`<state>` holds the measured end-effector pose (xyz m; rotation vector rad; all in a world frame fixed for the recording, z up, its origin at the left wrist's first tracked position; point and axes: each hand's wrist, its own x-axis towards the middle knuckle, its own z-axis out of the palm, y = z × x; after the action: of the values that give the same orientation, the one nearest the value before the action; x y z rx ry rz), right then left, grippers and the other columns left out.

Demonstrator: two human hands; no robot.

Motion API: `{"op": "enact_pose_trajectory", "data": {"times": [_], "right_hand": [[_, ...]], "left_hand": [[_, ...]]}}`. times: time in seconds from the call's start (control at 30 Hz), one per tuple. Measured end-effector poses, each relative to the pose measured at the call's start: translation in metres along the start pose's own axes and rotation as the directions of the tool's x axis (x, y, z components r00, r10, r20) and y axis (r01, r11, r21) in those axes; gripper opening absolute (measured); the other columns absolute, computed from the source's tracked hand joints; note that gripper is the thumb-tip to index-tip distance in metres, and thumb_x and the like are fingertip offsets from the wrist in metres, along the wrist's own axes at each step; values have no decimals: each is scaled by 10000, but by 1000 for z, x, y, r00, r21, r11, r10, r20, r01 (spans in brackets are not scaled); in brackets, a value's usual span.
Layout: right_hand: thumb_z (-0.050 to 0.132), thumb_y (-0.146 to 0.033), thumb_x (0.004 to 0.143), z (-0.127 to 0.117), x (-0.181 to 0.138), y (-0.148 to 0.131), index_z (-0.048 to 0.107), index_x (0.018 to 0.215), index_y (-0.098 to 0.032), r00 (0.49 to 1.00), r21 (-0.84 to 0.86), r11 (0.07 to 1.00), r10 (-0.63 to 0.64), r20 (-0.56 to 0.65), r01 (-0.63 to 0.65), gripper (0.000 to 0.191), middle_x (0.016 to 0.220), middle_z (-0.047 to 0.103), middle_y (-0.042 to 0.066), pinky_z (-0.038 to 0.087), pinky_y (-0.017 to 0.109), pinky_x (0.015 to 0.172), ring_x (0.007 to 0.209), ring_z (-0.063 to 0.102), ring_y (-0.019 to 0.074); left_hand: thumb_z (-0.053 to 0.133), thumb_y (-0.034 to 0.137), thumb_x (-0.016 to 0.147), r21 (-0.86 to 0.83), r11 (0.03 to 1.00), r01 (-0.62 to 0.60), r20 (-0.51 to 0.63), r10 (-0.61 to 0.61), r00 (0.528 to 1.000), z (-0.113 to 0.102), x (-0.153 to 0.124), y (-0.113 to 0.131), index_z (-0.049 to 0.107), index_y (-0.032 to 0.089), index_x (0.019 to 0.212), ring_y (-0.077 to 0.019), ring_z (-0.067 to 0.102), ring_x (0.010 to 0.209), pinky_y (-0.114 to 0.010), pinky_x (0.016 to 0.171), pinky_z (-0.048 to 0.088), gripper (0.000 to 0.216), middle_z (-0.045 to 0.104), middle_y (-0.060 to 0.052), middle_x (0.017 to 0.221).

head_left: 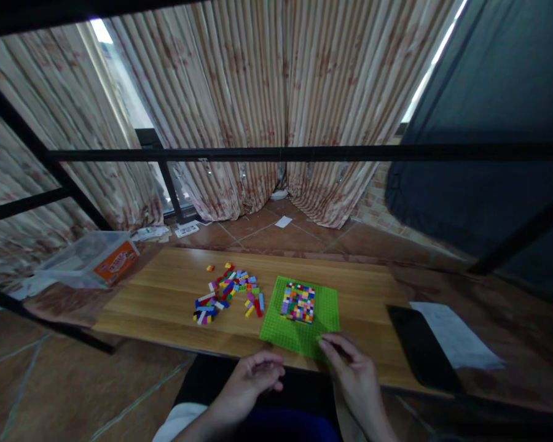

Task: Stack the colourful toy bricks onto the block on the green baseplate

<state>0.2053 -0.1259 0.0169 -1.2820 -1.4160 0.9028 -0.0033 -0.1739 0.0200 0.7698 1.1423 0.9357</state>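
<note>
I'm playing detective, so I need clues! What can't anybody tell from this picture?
All in the head view:
What, if anything, the right hand pinches: too small, blurred.
What's inside the left hand: curled fingers hide it.
How many loose bricks: they overlap.
Words on the orange label: blurred.
The dark blue cloth: cut off by the right edge.

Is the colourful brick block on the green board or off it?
On: the brick block sits on the green board, with green showing all around it.
</note>
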Motion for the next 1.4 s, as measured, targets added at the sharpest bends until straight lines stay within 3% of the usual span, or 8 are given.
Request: {"op": "enact_pose_trajectory", "data": {"times": [0.23,0.43,0.6,0.73,0.87,1.0,1.17,1.4], "right_hand": [[613,-445,774,-23,5,15,713,848,-188,997,-57,998,20,-79,-25,285,902,685,78,491,342,785,897,622,241],[625,-464,760,-18,3,27,711,819,-195,992,-75,996,32,-121,-41,288,900,660,72,482,350,798,883,614,231],[626,-478,760,8,46,19,727,827,-222,992,-137,989,-66,-110,50,284,982,641,78,467,389,831,939,595,242],[595,-451,796,31,77,13,731,841,-237,986,-172,974,-159,-48,149,257,998,625,75,448,407,875,952,584,232],[580,-449,813,43,86,15,730,848,-249,985,-247,954,-174,-2,168,252,1030,610,74,445,416,887,978,567,235],[597,-453,803,45,89,23,734,840,-252,987,-296,943,-158,1,152,247,1060,592,78,438,426,902,1007,551,244],[652,-453,753,46,96,30,739,802,-260,994,-234,967,-106,-15,100,217,1081,573,72,438,429,905,1018,550,247],[719,-422,662,50,103,29,727,760,-250,998,-112,993,39,-53,-45,198,1093,598,63,438,436,908,1042,558,261]], "left_hand": [[697,384,700,156,983,-95,-13,98,995,4,12,0,661,149,893,-123,579,658,-258,665,424,306,642,-32,781],[632,351,748,302,940,-162,-5,171,985,-5,23,11,648,146,924,-148,573,717,-269,690,438,271,619,-21,750],[594,363,775,326,930,-168,-45,193,980,-32,20,17,646,159,933,-151,569,739,-271,704,459,264,627,-22,795],[623,388,737,316,938,-142,-169,203,964,-61,22,17,657,168,901,-182,598,802,-295,744,493,276,653,-37,856],[647,414,689,326,937,-127,-283,225,932,-85,27,26,669,178,890,-217,617,877,-314,759,519,311,672,-52,930],[634,425,686,378,916,-135,-322,267,908,-101,33,36,673,180,883,-220,631,845,-326,743,530,317,684,-56,911],[605,408,738,470,870,-149,-308,320,896,-110,35,40,671,192,924,-205,640,838,-316,775,518,293,693,-45,916],[626,407,730,399,904,-155,-320,296,900,-116,39,43,665,184,926,-191,655,769,-305,738,536,299,692,-40,875]]}}
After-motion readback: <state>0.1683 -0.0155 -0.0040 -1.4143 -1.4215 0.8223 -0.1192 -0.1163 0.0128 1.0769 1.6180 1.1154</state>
